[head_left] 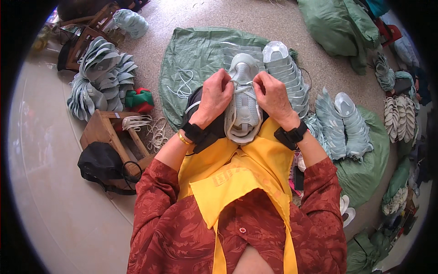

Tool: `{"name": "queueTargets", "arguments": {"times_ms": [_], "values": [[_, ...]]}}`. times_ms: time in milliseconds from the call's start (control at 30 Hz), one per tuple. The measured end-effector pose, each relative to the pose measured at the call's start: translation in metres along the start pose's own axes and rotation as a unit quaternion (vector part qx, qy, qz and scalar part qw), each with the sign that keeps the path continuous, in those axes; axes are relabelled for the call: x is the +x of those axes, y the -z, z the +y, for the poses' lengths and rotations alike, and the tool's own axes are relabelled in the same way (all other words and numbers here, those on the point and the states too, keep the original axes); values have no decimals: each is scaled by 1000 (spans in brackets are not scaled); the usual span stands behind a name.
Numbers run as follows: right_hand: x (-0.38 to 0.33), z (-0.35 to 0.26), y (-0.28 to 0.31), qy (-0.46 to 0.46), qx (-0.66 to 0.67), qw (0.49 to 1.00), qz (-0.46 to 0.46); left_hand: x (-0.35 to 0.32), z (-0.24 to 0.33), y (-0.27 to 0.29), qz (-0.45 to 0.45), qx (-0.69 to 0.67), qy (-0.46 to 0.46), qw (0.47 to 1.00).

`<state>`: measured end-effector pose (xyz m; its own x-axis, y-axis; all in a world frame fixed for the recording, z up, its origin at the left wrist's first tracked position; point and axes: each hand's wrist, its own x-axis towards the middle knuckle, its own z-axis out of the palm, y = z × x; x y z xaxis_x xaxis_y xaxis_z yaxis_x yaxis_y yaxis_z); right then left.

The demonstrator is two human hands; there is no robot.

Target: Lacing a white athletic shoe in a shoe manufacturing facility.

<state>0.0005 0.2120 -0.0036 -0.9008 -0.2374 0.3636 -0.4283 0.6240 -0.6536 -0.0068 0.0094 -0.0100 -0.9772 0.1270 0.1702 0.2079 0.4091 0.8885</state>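
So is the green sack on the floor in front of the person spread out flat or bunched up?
Spread out flat. The green sack lies opened on the floor, with white laces and a row of shoe uppers on it.

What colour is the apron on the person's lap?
Bright yellow apron, seen best in the head view.

Speckled grey floor (292, 32) beside pale glossy tiles (50, 192), wooden stool (107, 132), green sacks (337, 23) around.

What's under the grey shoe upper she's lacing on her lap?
The grey shoe upper rests on a yellow apron, with something dark at its left. Both hands' fingers pinch its white lace. What lies directly underneath is covered.
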Motion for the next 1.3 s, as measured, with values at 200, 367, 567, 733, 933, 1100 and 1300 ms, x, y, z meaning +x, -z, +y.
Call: {"name": "queueTargets", "arguments": {"times_ms": [200,367,567,733,933,1100,1300], "values": [[0,-1,0,-20,9,1000,1,0,2,3,-30,103,-64,992],[0,-1,0,-23,8,1000,3,-2,3,4,-24,78,-65,995],[-2,-1,0,-35,18,999,10,-7,-3,1,14,89,-80,993],[-8,-5,4,-59,51,997,14,-8,-4,-1,20,68,-28,997],[-19,-25,18,-68,48,996,-33,-9,1,-1,31,34,30,998],[-18,-31,21,-86,63,992,-64,-11,-3,-4,42,25,15,999],[-18,-26,28,-44,-7,998,-54,-10,-1,-9,58,-31,-6,998]]}}
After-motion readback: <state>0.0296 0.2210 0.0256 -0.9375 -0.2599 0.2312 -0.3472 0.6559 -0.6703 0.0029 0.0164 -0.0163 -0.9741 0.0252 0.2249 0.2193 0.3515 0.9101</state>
